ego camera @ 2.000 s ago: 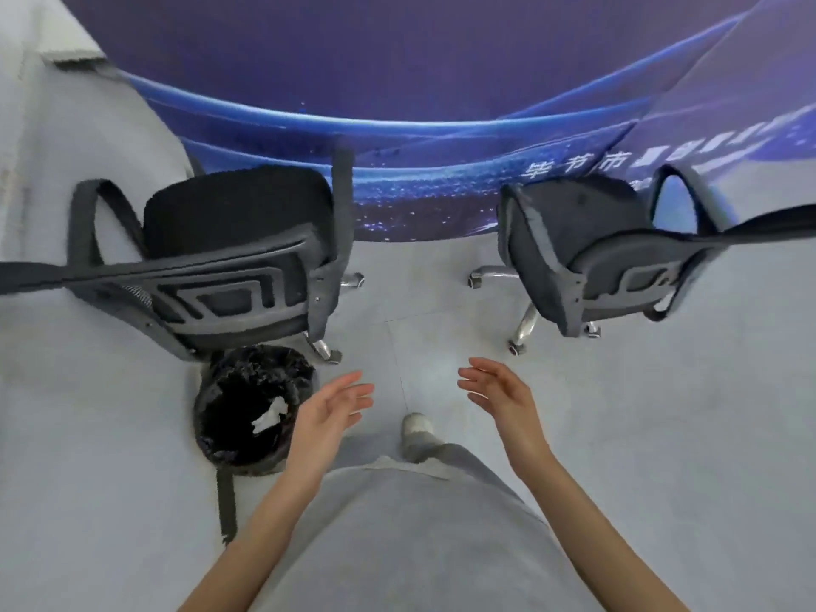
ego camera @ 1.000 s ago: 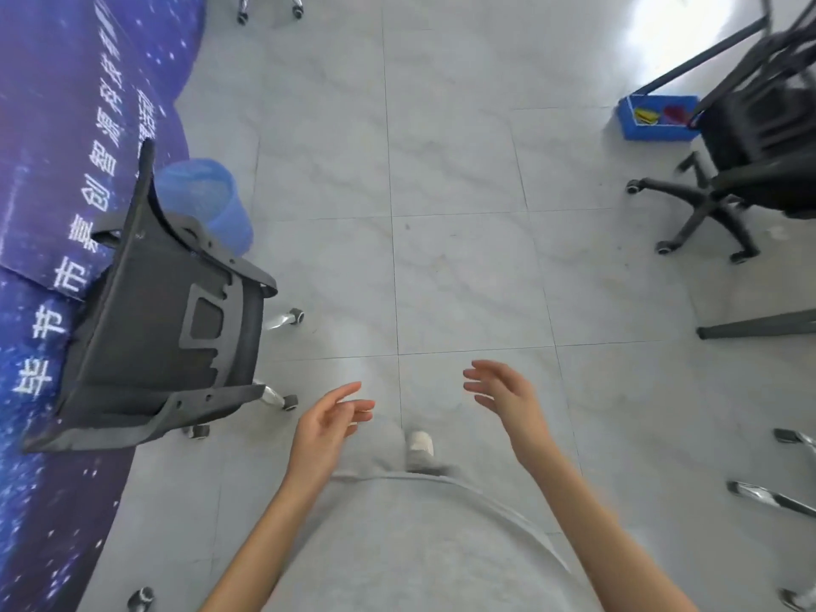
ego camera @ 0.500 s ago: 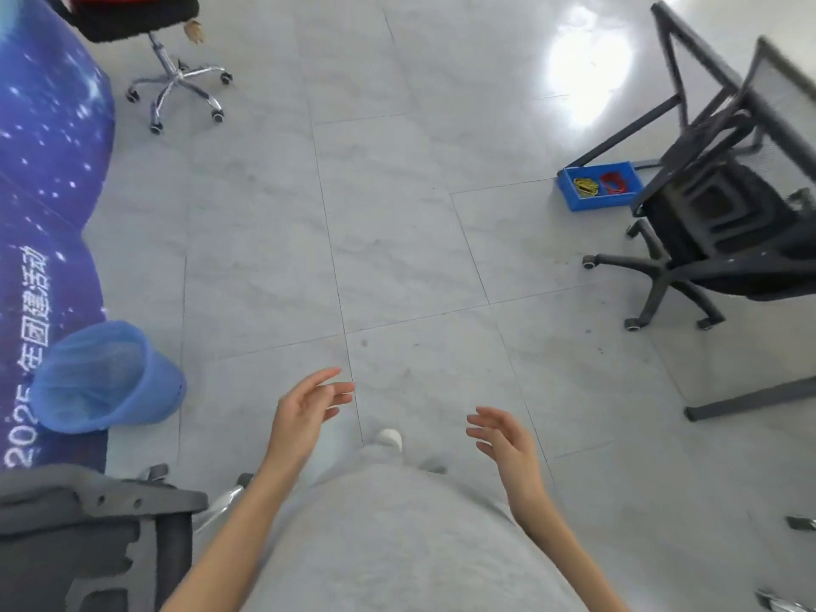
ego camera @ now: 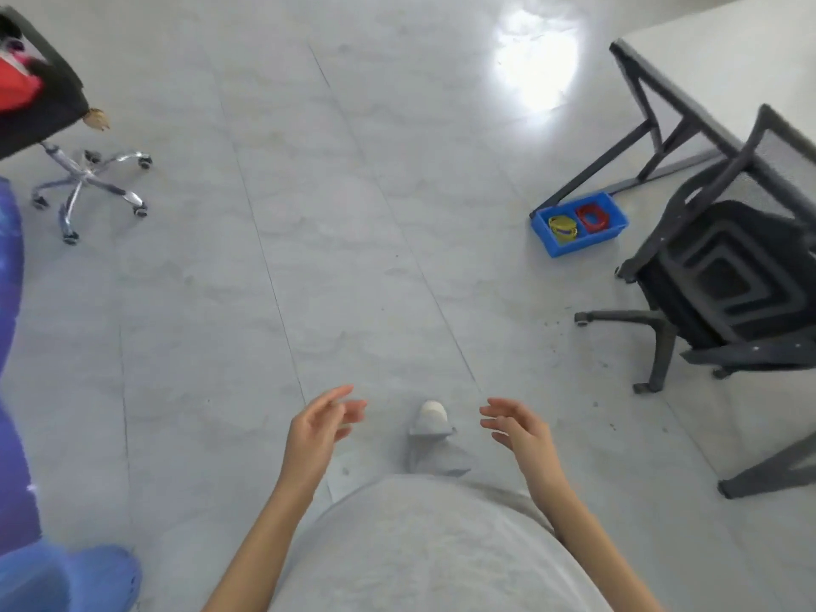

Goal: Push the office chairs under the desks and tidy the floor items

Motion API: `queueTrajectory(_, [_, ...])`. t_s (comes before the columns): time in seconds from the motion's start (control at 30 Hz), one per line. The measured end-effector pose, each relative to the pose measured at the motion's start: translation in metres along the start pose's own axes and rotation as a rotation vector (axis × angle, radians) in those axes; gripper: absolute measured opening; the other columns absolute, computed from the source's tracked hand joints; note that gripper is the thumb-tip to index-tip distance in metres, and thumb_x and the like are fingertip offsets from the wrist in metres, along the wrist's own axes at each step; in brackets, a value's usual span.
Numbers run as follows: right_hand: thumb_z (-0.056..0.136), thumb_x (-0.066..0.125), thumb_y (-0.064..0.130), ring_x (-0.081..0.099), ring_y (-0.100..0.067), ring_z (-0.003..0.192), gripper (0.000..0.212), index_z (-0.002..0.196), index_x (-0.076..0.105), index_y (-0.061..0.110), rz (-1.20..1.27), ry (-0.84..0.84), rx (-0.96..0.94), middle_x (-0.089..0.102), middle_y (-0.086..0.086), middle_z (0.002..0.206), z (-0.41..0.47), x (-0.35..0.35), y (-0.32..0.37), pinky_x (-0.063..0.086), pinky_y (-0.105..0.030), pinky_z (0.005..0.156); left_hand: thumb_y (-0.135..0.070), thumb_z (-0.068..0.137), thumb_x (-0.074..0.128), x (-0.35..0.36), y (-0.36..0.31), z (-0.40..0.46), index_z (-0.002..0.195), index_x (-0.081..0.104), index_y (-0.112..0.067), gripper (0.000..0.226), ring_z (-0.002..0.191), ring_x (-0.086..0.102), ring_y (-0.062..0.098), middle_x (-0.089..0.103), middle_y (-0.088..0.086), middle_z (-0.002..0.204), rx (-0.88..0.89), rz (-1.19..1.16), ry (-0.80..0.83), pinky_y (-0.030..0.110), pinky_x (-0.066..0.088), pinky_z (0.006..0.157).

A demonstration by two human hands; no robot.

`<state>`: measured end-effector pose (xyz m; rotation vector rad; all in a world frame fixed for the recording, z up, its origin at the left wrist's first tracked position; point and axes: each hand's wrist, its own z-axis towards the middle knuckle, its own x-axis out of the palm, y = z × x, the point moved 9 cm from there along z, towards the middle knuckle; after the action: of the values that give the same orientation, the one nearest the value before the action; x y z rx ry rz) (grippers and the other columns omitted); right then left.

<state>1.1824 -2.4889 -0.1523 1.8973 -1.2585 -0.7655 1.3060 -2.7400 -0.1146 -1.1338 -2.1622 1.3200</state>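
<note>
A black mesh office chair (ego camera: pixel 724 276) stands at the right, its back toward me, partly in front of a white desk (ego camera: pixel 715 68) with black legs. On the floor by the desk leg lies a blue bin (ego camera: pixel 602 234) holding yellow and red items. A second chair (ego camera: pixel 53 108) with a chrome base stands at the far left, something red on its seat. My left hand (ego camera: pixel 320 428) and my right hand (ego camera: pixel 516 428) hover empty in front of me with fingers apart, far from both chairs.
A blue waste basket (ego camera: pixel 75 576) sits at the bottom left beside a blue-purple banner (ego camera: pixel 11 346) along the left edge. Pale tiled floor (ego camera: pixel 331 240) stretches between the chairs. Another black desk leg (ego camera: pixel 768 474) reaches in at the lower right.
My view has swung right, away from the banner and the two chairs there, toward the open floor, the desk and the blue bin. Both hands stay empty and raised.
</note>
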Motion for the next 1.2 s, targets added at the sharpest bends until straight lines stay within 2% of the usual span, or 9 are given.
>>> queueTrajectory(0.2, [0.086, 0.040, -0.006, 0.064, -0.012, 0.082, 0.031, 0.101, 0.059, 0.012, -0.023, 0.077, -0.074, 0.068, 0.002, 0.093, 0.143, 0.034, 0.144, 0.048, -0.018, 0.071, -0.006, 0.094, 0.043, 0.019, -0.065, 0.093, 0.103, 0.063, -0.014, 0.023, 0.086, 0.066, 0.018, 0.070, 0.007, 0.094, -0.094, -0.044, -0.096, 0.031, 0.049, 0.084])
queueTrajectory(0.37, [0.086, 0.041, -0.005, 0.065, -0.009, 0.080, 0.032, 0.101, 0.060, 0.015, -0.010, 0.053, -0.096, 0.068, 0.003, 0.093, 0.257, 0.051, 0.217, 0.048, -0.018, 0.071, -0.007, 0.094, 0.044, 0.047, -0.115, 0.208, 0.099, 0.063, -0.017, 0.022, 0.090, 0.065, 0.022, 0.069, 0.009, 0.096, -0.126, -0.013, -0.067, 0.031, 0.050, 0.083])
queueTrajectory(0.47, [0.086, 0.042, -0.004, 0.065, -0.009, 0.080, 0.032, 0.099, 0.061, 0.017, 0.014, 0.004, -0.051, 0.069, 0.001, 0.094, 0.321, 0.053, 0.238, 0.047, -0.016, 0.070, -0.007, 0.094, 0.044, 0.071, -0.160, 0.301, 0.101, 0.064, -0.017, 0.023, 0.089, 0.065, 0.020, 0.070, 0.007, 0.096, -0.097, 0.039, 0.006, 0.029, 0.050, 0.080])
queueTrajectory(0.63, [0.087, 0.039, -0.008, 0.063, -0.020, 0.083, 0.032, 0.101, 0.059, 0.011, 0.144, -0.208, 0.062, 0.067, -0.006, 0.095, 0.399, 0.032, 0.265, 0.047, -0.021, 0.069, -0.003, 0.095, 0.041, 0.122, -0.279, 0.456, 0.105, 0.060, -0.011, 0.023, 0.072, 0.066, 0.000, 0.068, 0.005, 0.094, 0.024, 0.169, 0.183, 0.027, 0.048, 0.079])
queueTrajectory(0.77, [0.088, 0.039, -0.008, 0.063, -0.022, 0.086, 0.031, 0.105, 0.060, 0.008, 0.250, -0.362, 0.113, 0.067, -0.007, 0.096, 0.441, 0.012, 0.297, 0.047, -0.026, 0.073, -0.004, 0.095, 0.041, 0.185, -0.368, 0.555, 0.104, 0.061, -0.015, 0.025, 0.079, 0.066, 0.006, 0.068, 0.002, 0.094, 0.087, 0.324, 0.365, 0.025, 0.049, 0.079])
queueTrajectory(0.87, [0.088, 0.040, -0.007, 0.063, -0.022, 0.086, 0.030, 0.105, 0.060, 0.009, 0.329, -0.453, 0.127, 0.067, -0.007, 0.096, 0.482, -0.001, 0.319, 0.048, -0.027, 0.075, -0.004, 0.095, 0.041, 0.248, -0.416, 0.616, 0.106, 0.060, -0.013, 0.024, 0.075, 0.066, 0.001, 0.068, 0.001, 0.093, 0.127, 0.409, 0.495, 0.022, 0.049, 0.079])
queueTrajectory(0.97, [0.089, 0.038, -0.008, 0.063, -0.020, 0.083, 0.030, 0.106, 0.059, 0.006, 0.366, -0.509, 0.131, 0.067, -0.006, 0.094, 0.538, -0.016, 0.342, 0.049, -0.023, 0.070, -0.004, 0.095, 0.041, 0.312, -0.446, 0.668, 0.107, 0.060, -0.011, 0.024, 0.073, 0.065, -0.002, 0.068, 0.001, 0.092, 0.142, 0.445, 0.575, 0.019, 0.049, 0.075])
queueTrajectory(1.1, [0.088, 0.037, -0.010, 0.062, -0.018, 0.078, 0.030, 0.104, 0.058, 0.005, 0.405, -0.533, 0.110, 0.066, -0.004, 0.090, 0.625, -0.042, 0.384, 0.048, -0.010, 0.060, -0.002, 0.094, 0.041, 0.379, -0.461, 0.722, 0.106, 0.060, -0.009, 0.024, 0.071, 0.066, -0.001, 0.068, 0.004, 0.092, 0.106, 0.455, 0.617, 0.025, 0.048, 0.077])
queueTrajectory(1.2, [0.088, 0.037, -0.010, 0.061, -0.016, 0.077, 0.031, 0.100, 0.057, 0.010, 0.434, -0.576, 0.086, 0.065, -0.004, 0.089, 0.679, -0.067, 0.429, 0.046, -0.008, 0.059, 0.000, 0.094, 0.040, 0.414, -0.471, 0.751, 0.102, 0.061, -0.010, 0.025, 0.068, 0.066, -0.001, 0.068, 0.005, 0.090, 0.055, 0.489, 0.641, 0.027, 0.048, 0.076])
